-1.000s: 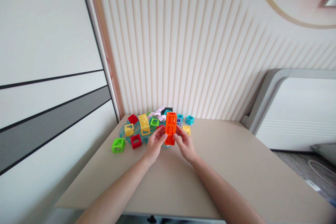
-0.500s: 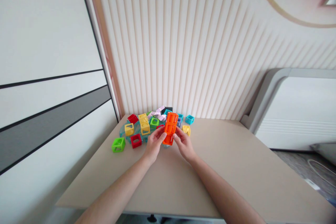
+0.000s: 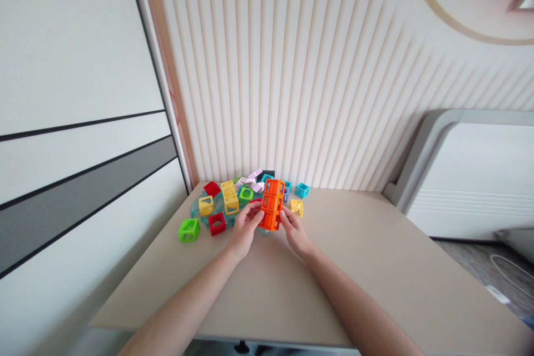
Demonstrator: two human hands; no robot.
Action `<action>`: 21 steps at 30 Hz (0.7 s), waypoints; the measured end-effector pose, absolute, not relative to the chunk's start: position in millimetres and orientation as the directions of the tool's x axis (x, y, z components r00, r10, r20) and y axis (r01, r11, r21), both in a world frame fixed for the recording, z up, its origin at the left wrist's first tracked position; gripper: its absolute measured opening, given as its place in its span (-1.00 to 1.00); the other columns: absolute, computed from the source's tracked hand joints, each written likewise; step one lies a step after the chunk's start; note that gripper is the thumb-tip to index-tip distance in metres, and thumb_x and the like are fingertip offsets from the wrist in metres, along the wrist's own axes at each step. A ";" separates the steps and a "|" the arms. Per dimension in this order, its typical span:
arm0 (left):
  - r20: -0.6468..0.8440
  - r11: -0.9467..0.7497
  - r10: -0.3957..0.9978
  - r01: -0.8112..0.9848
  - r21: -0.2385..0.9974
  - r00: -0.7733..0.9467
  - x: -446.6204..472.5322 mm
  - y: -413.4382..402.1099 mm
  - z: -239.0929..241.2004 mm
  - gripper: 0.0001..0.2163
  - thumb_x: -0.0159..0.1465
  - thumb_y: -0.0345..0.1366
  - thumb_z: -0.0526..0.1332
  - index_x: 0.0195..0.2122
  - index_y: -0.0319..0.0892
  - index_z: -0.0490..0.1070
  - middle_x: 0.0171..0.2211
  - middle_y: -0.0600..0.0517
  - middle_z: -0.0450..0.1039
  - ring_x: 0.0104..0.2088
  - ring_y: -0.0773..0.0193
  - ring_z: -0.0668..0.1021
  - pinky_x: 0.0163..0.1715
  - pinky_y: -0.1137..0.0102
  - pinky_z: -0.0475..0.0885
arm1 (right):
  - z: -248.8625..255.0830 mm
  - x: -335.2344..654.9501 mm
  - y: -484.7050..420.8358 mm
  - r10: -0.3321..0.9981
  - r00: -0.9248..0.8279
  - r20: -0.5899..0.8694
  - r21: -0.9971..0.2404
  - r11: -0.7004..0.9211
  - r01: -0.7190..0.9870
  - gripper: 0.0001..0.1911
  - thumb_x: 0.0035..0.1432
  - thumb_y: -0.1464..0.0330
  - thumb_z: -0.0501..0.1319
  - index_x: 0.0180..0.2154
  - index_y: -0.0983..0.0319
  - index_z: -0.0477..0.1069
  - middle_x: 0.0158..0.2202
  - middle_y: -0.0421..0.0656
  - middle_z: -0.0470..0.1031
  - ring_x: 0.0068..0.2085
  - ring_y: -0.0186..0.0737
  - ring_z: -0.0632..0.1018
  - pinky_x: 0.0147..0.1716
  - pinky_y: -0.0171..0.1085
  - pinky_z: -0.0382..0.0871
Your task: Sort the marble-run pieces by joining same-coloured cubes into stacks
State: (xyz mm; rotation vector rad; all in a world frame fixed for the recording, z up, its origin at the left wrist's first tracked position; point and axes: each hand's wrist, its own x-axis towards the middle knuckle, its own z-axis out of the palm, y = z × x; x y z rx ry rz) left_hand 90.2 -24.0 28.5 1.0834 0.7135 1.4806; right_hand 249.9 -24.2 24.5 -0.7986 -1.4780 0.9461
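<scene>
As fingers (image 3: 255, 221) grip, orange blocks (image 3: 272, 204) sit between.

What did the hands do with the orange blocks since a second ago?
The orange stack was upright; now its top leans to the right, and it has turned so another side shows. The left hand and right hand held it before and still do; nothing was let go. The green block on the left stayed put.
</scene>
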 end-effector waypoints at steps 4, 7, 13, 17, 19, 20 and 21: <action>0.250 -0.216 0.968 -0.405 0.888 0.031 90.5 -23.9 27.2 -0.66 0.14 -0.14 0.41 -0.11 -0.17 0.51 -0.16 -0.05 0.57 -0.13 0.18 0.57 -0.10 0.33 0.44 | 22.6 250.0 -24.8 0.898 -0.088 0.432 -0.902 0.429 -0.044 -0.52 0.27 -0.07 0.11 0.00 0.08 0.52 -0.14 -0.15 0.60 -0.17 -0.11 0.56 -0.09 -0.11 0.49; 0.245 -0.216 0.969 -0.412 0.885 0.019 90.4 -23.4 26.8 -0.66 0.15 -0.13 0.41 -0.11 -0.17 0.51 -0.12 -0.06 0.56 -0.11 0.18 0.57 -0.08 0.33 0.43 | 24.0 250.0 -25.8 0.891 -0.099 0.443 -0.896 0.439 -0.067 -0.56 0.28 -0.03 0.13 0.02 0.06 0.50 -0.08 -0.15 0.58 -0.11 -0.09 0.56 -0.03 -0.08 0.47; 0.248 -0.225 0.969 -0.427 0.876 -0.004 90.4 -21.4 25.6 -0.64 0.16 -0.11 0.39 -0.07 -0.16 0.51 -0.04 -0.08 0.56 0.01 0.10 0.55 0.04 0.27 0.41 | 23.3 247.9 -25.7 0.881 -0.077 0.467 -0.878 0.451 -0.159 -0.47 0.23 0.04 0.24 0.17 0.07 0.31 -0.04 -0.08 0.55 -0.05 -0.07 0.57 -0.04 -0.06 0.48; 0.235 -0.194 0.971 -0.416 0.889 0.049 92.2 -22.6 26.9 -0.63 0.21 -0.07 0.34 -0.03 -0.17 0.52 0.00 -0.11 0.55 0.06 0.04 0.53 0.11 0.19 0.37 | 19.5 248.6 -25.1 0.890 -0.019 0.455 -0.885 0.450 -0.116 -0.42 0.22 0.10 0.28 0.21 0.05 0.22 -0.03 -0.07 0.53 -0.10 -0.11 0.58 -0.11 -0.08 0.51; 0.244 -0.192 0.967 -0.415 0.890 0.077 93.4 -24.1 27.9 -0.60 0.19 -0.10 0.37 0.00 -0.16 0.50 0.03 -0.11 0.54 0.08 0.03 0.53 0.13 0.18 0.36 | 18.1 249.6 -24.7 0.882 0.004 0.472 -0.880 0.471 -0.066 -0.43 0.22 0.10 0.27 0.20 0.05 0.22 -0.01 -0.06 0.52 -0.08 -0.10 0.58 -0.12 -0.08 0.51; 0.249 -0.194 0.965 -0.415 0.889 0.083 93.9 -24.7 28.2 -0.58 0.16 -0.12 0.39 0.01 -0.15 0.49 0.03 -0.11 0.54 0.08 0.03 0.53 0.14 0.18 0.35 | 17.6 250.1 -24.5 0.875 0.007 0.485 -0.874 0.485 -0.041 -0.45 0.23 0.10 0.27 0.19 0.05 0.23 0.00 -0.06 0.51 -0.06 -0.09 0.57 -0.11 -0.08 0.51; 0.253 -0.197 0.964 -0.415 0.888 0.085 94.2 -25.0 28.3 -0.56 0.13 -0.15 0.42 0.02 -0.14 0.48 0.03 -0.11 0.54 0.08 0.03 0.53 0.14 0.18 0.36 | 17.2 250.6 -24.3 0.866 0.005 0.499 -0.866 0.499 -0.018 -0.46 0.23 0.11 0.27 0.19 0.05 0.24 0.01 -0.05 0.51 -0.04 -0.08 0.56 -0.10 -0.07 0.50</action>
